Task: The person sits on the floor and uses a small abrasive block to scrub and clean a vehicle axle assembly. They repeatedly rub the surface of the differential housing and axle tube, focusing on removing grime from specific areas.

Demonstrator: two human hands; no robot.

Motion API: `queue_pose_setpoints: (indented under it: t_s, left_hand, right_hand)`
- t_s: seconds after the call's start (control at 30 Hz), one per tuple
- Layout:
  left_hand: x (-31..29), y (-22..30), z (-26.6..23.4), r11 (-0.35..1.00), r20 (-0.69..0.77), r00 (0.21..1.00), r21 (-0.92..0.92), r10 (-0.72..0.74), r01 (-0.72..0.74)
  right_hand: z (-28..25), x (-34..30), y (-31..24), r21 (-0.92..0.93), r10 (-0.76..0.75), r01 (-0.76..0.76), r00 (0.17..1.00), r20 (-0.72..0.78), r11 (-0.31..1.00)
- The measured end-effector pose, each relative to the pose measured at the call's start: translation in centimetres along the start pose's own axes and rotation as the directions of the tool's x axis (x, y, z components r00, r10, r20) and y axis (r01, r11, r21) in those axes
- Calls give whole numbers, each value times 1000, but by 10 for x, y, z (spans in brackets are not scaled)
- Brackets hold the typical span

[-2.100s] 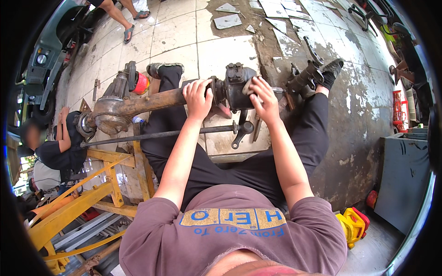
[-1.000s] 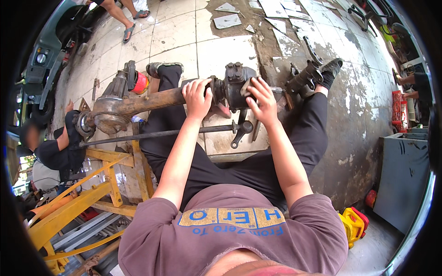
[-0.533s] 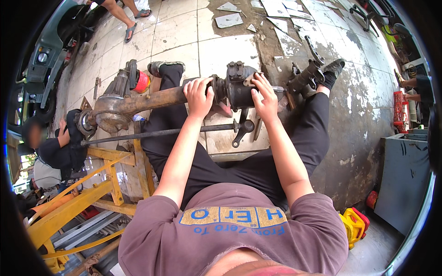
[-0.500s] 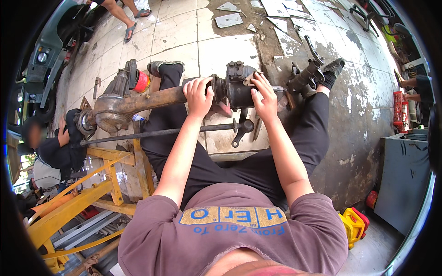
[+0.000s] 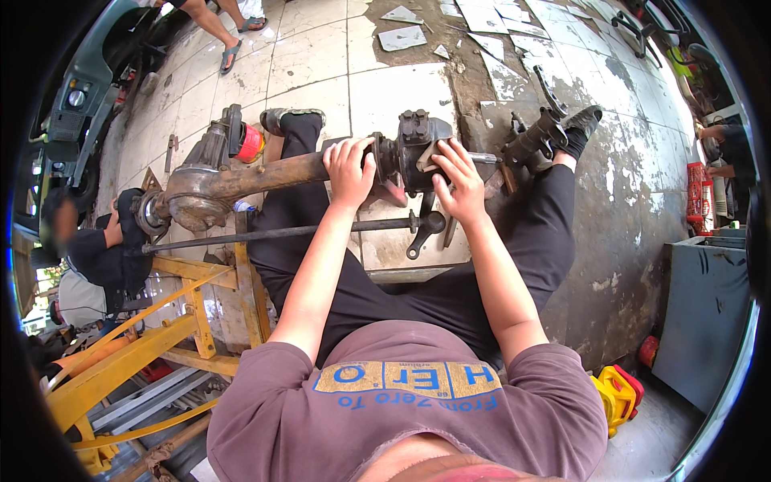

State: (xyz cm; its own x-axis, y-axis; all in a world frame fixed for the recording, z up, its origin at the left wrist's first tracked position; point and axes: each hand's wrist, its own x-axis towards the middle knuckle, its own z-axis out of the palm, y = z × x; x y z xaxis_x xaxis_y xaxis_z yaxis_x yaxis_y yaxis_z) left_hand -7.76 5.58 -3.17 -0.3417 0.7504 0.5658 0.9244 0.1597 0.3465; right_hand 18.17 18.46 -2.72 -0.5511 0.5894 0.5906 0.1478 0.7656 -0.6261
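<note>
A rusty axle housing (image 5: 273, 173) lies across in front of my legs, its round bulge at the left and a black steering knuckle (image 5: 415, 170) at its right end. My left hand (image 5: 351, 170) is closed over the tube beside the flange. Against the knuckle's right side, my right hand (image 5: 460, 185) presses a thin, flat tan piece (image 5: 430, 157) under its fingers; its exact kind cannot be made out. A bare spindle shaft (image 5: 484, 158) sticks out beyond that hand. Below the tube runs a long steering rod (image 5: 321, 230), with a lever arm (image 5: 422, 233) at its right end.
A dark hub part (image 5: 534, 136) lies by my right foot. Yellow metal stands (image 5: 136, 361) fill the lower left, near a crouching person (image 5: 104, 249). Broken tiles (image 5: 401, 38) lie ahead. A grey cabinet (image 5: 695, 305) and a red-yellow object (image 5: 614, 399) are at right.
The tan piece and my right fingers have shifted down a little on the knuckle's side, and the piece has turned. My left hand stays on the tube.
</note>
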Motion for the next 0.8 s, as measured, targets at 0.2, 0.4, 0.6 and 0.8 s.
queue_pose_setpoints:
  t_s: [0.2,0.4,0.6,0.8]
  left_hand:
    - [-1,3,-1,1000,13,1000,-18,-19,19]
    - [1,5,1,1000,6,1000,-30,-6,6]
    - [-2,2,-3,1000,-16,1000,-22,-3,2]
    - [0,5,0,1000,-21,1000,-23,-4,4]
  right_hand:
    - [3,7,-2,-8,25,-25,999,-31,1000]
    - [6,20,12,200,229,-209,970,-84,957]
    - [6,-1,3,69,32,-31,999,-18,997]
    - [5,8,9,55,92,-88,994,-64,995]
